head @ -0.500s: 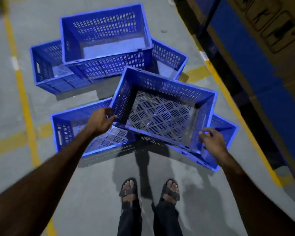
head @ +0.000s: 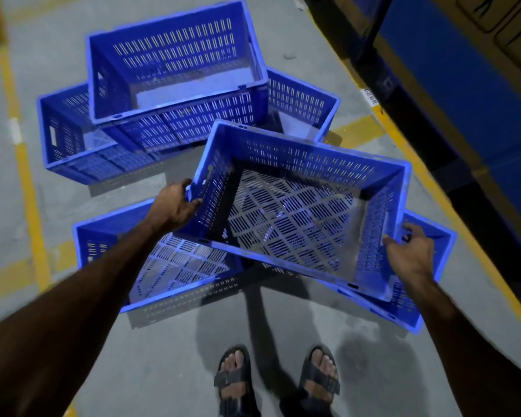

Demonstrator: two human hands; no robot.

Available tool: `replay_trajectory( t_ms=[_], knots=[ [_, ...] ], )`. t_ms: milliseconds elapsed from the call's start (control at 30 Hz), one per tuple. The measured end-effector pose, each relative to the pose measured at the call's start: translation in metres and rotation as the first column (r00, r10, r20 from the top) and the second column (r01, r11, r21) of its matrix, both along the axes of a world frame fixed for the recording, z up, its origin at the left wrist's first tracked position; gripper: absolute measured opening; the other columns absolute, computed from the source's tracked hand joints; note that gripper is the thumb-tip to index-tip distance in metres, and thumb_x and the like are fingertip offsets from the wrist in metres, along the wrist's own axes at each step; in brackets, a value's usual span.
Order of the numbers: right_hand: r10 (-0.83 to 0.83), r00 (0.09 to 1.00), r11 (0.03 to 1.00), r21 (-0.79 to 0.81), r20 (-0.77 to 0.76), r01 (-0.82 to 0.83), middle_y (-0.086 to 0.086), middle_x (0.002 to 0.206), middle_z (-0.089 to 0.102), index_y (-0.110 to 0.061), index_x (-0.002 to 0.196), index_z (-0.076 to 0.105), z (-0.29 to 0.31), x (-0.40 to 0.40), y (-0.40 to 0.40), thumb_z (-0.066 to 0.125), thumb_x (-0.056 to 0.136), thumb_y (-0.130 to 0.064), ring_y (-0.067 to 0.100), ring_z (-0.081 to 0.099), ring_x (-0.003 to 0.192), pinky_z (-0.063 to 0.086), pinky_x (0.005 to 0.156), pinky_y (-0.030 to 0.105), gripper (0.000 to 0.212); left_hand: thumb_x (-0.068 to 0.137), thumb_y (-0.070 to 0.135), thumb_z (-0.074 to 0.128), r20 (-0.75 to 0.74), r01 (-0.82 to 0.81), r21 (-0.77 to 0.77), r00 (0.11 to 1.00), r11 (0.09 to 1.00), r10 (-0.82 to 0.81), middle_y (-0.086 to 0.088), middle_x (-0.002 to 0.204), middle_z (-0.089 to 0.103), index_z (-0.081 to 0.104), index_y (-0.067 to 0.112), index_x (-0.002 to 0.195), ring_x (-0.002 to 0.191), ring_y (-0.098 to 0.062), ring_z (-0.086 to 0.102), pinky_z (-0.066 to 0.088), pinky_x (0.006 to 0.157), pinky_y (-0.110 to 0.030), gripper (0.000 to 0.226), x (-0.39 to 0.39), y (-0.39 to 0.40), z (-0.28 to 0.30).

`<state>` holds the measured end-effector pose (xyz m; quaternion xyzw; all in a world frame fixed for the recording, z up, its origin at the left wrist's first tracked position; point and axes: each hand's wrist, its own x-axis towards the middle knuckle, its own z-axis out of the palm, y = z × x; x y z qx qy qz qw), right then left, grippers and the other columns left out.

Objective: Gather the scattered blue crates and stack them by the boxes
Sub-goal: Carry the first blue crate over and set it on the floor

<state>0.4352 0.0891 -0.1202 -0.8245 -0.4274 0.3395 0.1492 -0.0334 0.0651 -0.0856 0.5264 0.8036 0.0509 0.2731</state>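
A: Two hands carry one crate: the held crate (head: 295, 212) hangs tilted in mid-frame, the left hand (head: 175, 206) curled over its rim at nine o'clock, the right hand (head: 409, 251) clasping the wall at four o'clock.

B: What lies under it?

A: Two floor crates, one (head: 163, 266) at seven o'clock, one (head: 427, 284) at four, both partly under the held one. At twelve o'clock a top crate (head: 175, 64) sits across two lower ones (head: 69, 139) (head: 301, 100).

B: The risk?

A: I judge the skew. The held crate is turned against those below, so set down like this it could catch a rim and rock rather than nest. The right hand seems to hold mostly by fingertips; a slip there could drop that corner toward the feet (head: 277, 380) at six o'clock.

B: And the rack?

A: The shelving (head: 418, 121) runs from one to three o'clock, near enough that a swing could clip it.
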Motion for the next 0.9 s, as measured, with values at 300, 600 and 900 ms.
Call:
replay_trajectory(
  t_ms=[300, 600, 900],
  knots=[
    [-0.056, 0.986, 0.993, -0.114, -0.156, 0.038, 0.013, 0.133, 0.064, -0.027, 0.143, 0.041, -0.044, 0.018, 0.016, 0.077, 0.08, -0.046, 0.039, 0.066, 0.109, 0.056, 0.091, 0.059, 0.075, 0.097, 0.03, 0.069, 0.091, -0.158, -0.084, 0.982, 0.984, 0.165, -0.019, 0.121, 0.068, 0.051, 0.011, 0.141, 0.084, -0.027, 0.06, 0.046, 0.068, -0.031, 0.051, 0.003, 0.026, -0.017],
    [-0.071, 0.976, 0.996, -0.076, -0.204, 0.057, 0.008, 0.138, 0.062, -0.033, 0.151, 0.038, -0.024, 0.006, 0.008, 0.074, 0.09, -0.032, 0.036, 0.066, 0.113, 0.055, 0.095, 0.057, 0.071, 0.093, 0.03, 0.072, 0.075, -0.138, -0.114, 0.986, 0.984, 0.147, -0.024, 0.114, 0.066, 0.051, 0.007, 0.126, 0.095, -0.039, 0.065, 0.057, 0.082, -0.046, 0.046, 0.005, 0.036, -0.025],
    [-0.028, 0.944, 1.0, -0.005, -0.329, 0.029, 0.002, 0.129, 0.057, -0.012, 0.153, 0.042, 0.05, -0.005, 0.031, 0.073, 0.094, -0.018, 0.028, 0.062, 0.104, 0.052, 0.093, 0.042, 0.067, 0.089, 0.028, 0.073, 0.12, -0.243, -0.009, 0.963, 0.97, 0.242, -0.016, 0.108, 0.071, 0.061, 0.015, 0.13, 0.093, -0.034, 0.068, 0.054, 0.081, -0.038, 0.045, -0.01, 0.015, 0.037]
  ],
)
